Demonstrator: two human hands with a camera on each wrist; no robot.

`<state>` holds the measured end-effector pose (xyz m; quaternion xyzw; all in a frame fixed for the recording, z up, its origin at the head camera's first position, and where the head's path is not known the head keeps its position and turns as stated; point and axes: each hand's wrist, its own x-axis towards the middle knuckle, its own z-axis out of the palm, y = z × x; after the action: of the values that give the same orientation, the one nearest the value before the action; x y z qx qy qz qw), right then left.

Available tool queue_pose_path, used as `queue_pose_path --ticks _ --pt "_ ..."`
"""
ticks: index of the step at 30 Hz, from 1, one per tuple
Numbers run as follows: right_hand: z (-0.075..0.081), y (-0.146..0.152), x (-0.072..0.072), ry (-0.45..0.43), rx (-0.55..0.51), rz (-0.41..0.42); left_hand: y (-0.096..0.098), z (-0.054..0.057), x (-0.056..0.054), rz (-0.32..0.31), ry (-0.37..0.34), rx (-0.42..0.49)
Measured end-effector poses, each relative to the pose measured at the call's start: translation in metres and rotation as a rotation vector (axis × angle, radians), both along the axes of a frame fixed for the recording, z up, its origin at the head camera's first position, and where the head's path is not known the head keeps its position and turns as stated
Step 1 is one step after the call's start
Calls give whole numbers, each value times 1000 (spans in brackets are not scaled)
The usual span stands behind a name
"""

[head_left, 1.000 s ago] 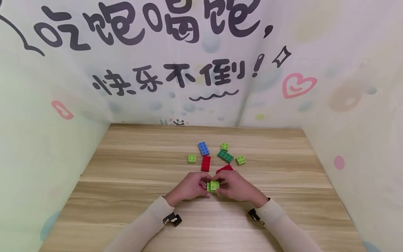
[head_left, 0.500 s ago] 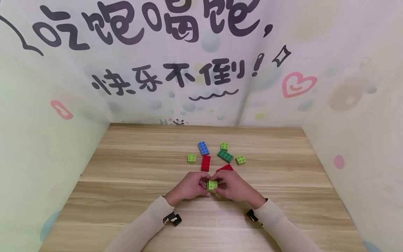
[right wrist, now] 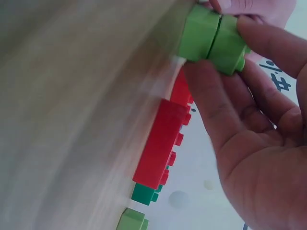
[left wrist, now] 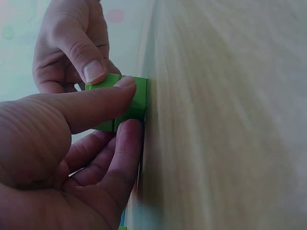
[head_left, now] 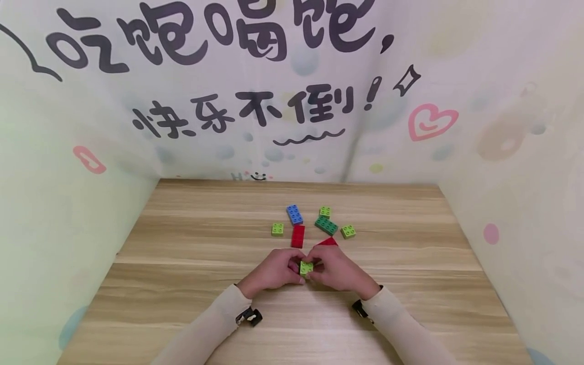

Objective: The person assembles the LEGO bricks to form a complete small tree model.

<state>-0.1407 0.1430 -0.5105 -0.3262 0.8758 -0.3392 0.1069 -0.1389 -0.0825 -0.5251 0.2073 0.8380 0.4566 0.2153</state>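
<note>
Studded brick (head_left: 305, 267) shifted left, seemingly flush atop lower brick (right wrist: 197, 34)

Wood-grain table (head_left: 196, 238) with blue brick (head_left: 294, 215), two red bricks (head_left: 298, 236), dark green brick (head_left: 326, 225), three lime bricks (head_left: 277, 229)

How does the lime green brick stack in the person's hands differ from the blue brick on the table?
The lime green stack is two bricks high; the blue brick is a single layer. The stack looks squarish from above, while the blue brick is oblong. The left hand and right hand grip the stack; no hand touches the blue brick. Both are studded on top.
</note>
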Motion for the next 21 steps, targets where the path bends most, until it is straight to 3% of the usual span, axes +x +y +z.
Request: queue_pose_path --ticks 7,21 --pt "6 -2 -1 -31 49 -21 -2 1 2 26 -42 20" --pt "9 -3 -6 -140 63 -56 -9 5 5 31 -43 105"
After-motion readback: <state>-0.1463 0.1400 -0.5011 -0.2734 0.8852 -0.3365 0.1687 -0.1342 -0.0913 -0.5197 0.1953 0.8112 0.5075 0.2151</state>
